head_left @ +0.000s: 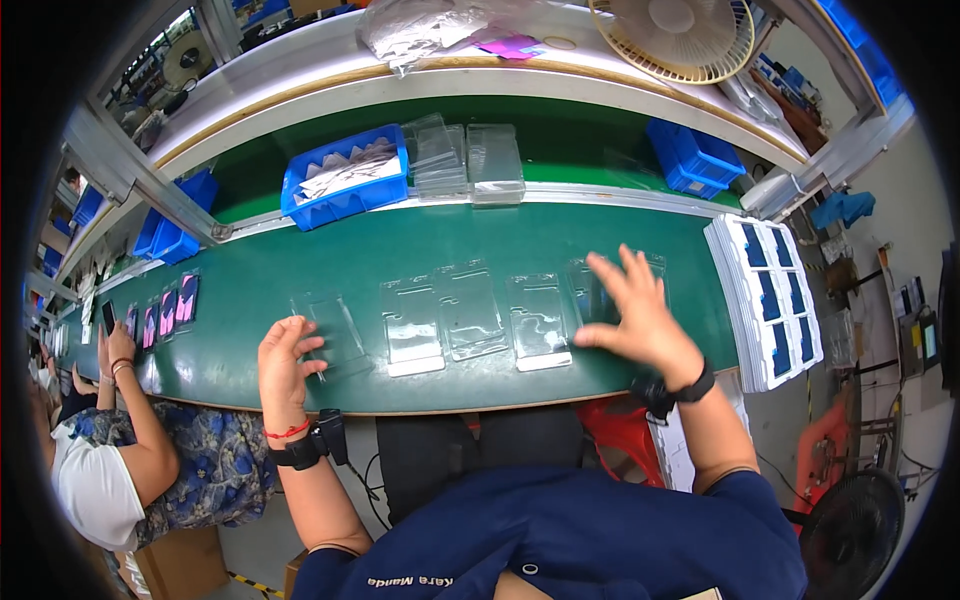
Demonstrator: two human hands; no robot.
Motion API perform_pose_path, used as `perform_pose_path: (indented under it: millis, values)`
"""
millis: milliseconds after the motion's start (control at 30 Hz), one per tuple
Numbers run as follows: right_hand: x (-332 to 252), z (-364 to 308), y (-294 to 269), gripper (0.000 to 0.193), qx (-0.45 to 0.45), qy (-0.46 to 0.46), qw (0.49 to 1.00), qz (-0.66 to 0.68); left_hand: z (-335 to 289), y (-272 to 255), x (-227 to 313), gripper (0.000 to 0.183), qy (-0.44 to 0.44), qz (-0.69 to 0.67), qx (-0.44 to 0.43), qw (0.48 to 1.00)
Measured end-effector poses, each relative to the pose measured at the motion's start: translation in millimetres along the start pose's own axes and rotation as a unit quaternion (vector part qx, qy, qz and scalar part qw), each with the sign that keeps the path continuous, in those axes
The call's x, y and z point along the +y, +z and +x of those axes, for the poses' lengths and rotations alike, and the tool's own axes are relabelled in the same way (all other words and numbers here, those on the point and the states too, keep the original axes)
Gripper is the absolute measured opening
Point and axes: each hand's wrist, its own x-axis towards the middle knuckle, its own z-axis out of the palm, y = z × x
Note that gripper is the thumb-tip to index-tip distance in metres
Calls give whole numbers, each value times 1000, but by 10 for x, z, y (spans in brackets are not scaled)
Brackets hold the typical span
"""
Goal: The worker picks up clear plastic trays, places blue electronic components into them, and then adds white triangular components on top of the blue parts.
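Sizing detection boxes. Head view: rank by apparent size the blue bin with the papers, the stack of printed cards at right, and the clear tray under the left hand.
1. Stack of printed cards and blue bin: look about alike; fisheye bending makes ranking unsure.
2. Clear tray at the left hand: clearly smallest.

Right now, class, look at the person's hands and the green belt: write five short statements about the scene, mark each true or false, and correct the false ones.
1. The left hand rests on a clear plastic tray. True.
2. The right hand grips a pair of scissors. False: it is spread open over the belt, holding nothing.
3. Several clear trays lie in a row on the green belt. True.
4. The blue bin behind the belt is red. False: it is blue.
5. A stack of blue-and-white printed cards sits at the belt's left end. False: it sits at the right end.
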Motion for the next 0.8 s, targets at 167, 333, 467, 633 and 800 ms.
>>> perform_pose_path:
  millis: [167, 333, 467, 633, 800]
  values:
    - [-63, -357, 467, 98, 4, 53, 996, -74, -111, 291, -286, 54, 231, 340, 109, 905]
    - [-70, -380, 670, 85, 89, 67, 992, -65, -516, 686, -426, 56, 291, 476, 9, 830]
    - [63, -352, 632, 76, 108, 39, 991, -64, -620, 971, -456, 54, 303, 466, -16, 831]
    - [330, -419, 536, 80, 135, 22, 988, -76, -574, 1195, -523, 52, 331, 461, -46, 822]
    - [488, -551, 124, 71, 192, 16, 980, -55, -516, 1041, -599, 51, 370, 485, 8, 793]
